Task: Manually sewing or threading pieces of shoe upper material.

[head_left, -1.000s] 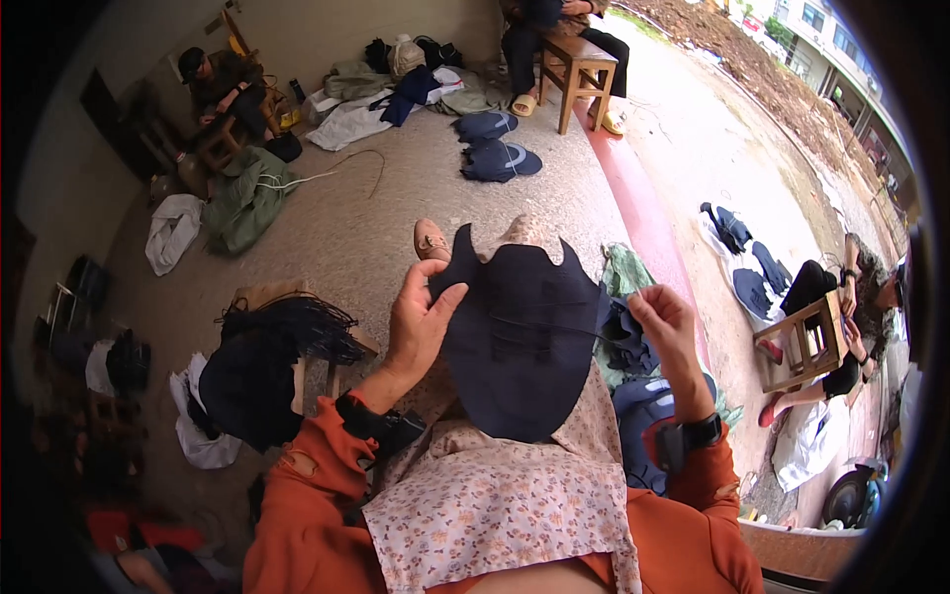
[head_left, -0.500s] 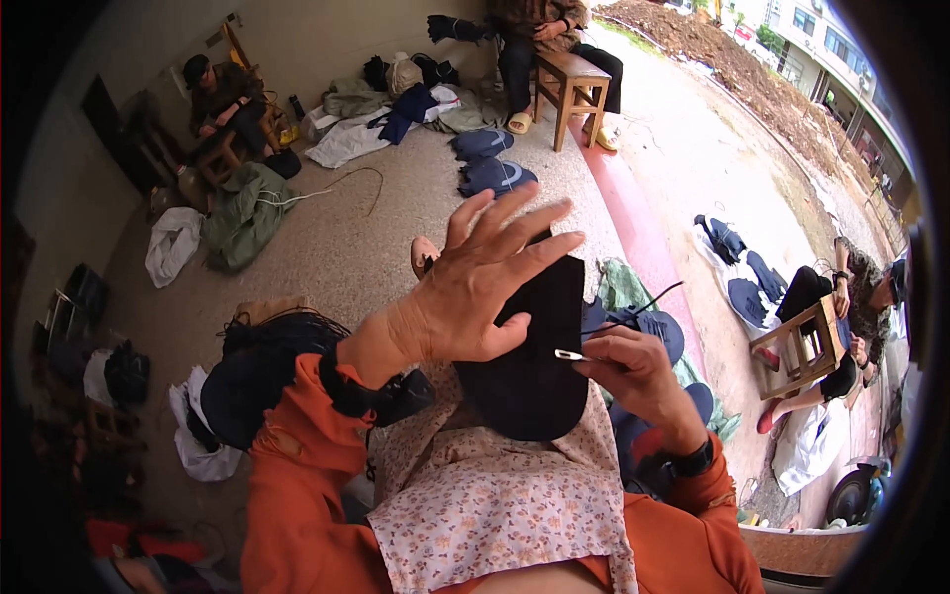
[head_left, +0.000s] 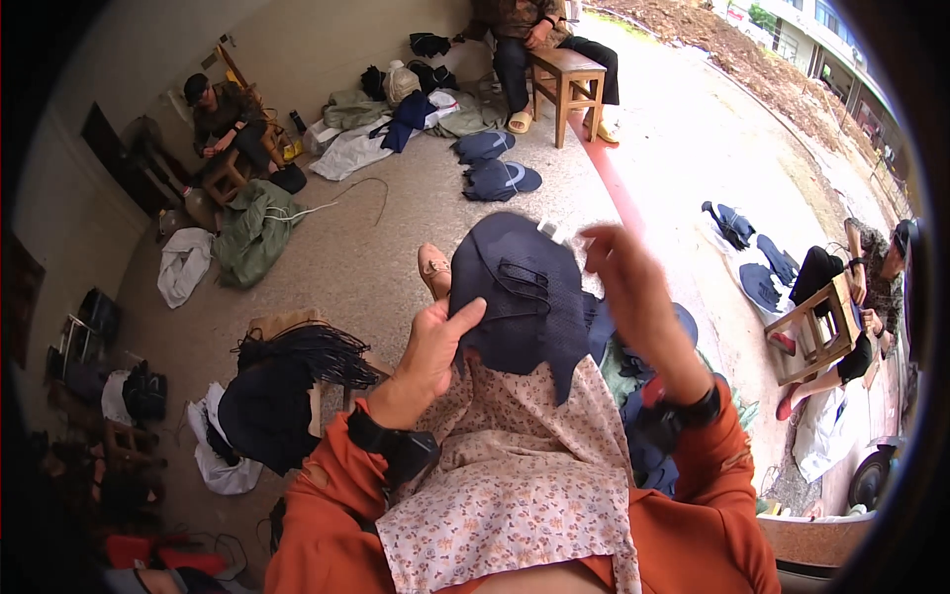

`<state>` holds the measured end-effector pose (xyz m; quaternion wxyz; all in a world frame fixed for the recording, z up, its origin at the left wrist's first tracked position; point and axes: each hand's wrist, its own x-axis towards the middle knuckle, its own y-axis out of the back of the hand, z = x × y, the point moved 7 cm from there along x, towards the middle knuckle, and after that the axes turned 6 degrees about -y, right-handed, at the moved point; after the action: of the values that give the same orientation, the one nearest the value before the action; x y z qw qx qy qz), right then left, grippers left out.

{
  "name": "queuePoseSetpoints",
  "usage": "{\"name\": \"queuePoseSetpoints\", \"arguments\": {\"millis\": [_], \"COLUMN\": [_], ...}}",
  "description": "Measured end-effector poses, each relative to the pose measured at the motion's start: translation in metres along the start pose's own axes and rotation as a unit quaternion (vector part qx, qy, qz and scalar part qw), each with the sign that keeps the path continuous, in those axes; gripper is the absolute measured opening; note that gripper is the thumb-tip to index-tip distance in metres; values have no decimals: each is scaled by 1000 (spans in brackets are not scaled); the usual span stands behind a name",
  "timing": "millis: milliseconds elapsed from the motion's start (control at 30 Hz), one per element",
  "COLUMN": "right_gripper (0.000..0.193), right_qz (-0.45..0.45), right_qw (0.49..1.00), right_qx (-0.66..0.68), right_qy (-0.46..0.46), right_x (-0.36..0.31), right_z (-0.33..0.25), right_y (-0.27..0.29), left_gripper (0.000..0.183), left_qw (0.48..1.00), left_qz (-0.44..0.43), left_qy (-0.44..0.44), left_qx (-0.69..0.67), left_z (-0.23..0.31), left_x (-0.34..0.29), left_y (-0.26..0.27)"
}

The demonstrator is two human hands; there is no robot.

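An informal, open-sided workshop — held-up navy cloth (head_left: 520,247), similar pieces (head_left: 502,181) and sacks (head_left: 255,238) on the floor (head_left: 332,272), people (head_left: 226,117) seated by wooden stools (head_left: 569,63).

Your L hand (head_left: 424,358) is closed in a grip, thumb on top angled up-R, other fingers mostly hidden. Your R hand (head_left: 628,275) is farther fwd, motion-blurred, fingers bent twd L; can't tell if they pinch. L forearm (head_left: 336,475) & R forearm (head_left: 675,364) angle inward, elbows out.

No legible txt, nos., labels, brands or signs in head-cam view.
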<state>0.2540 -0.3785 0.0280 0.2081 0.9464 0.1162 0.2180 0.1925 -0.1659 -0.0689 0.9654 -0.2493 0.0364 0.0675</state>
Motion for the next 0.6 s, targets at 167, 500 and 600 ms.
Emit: {"name": "queuePoseSetpoints", "arguments": {"millis": [167,500,600], "right_gripper": [9,6,6], "right_qz": [-22,-75,-104], "right_qw": [993,984,985], "right_qx": [-55,-135,-77], "right_qy": [99,91,116], "right_x": [-49,-49,-41], "right_z": [8,16,16], "right_y": [-47,-47,-58], "left_gripper": [25,28,30], "left_qw": [1000,997,995], "left_qz": [-8,-28,-37], "left_qy": [-6,-13,19], "left_qx": [15,67,96], "left_z": [-10,-17,-17], "left_x": [-15,-19,-15], "left_y": [3,4,4]}}
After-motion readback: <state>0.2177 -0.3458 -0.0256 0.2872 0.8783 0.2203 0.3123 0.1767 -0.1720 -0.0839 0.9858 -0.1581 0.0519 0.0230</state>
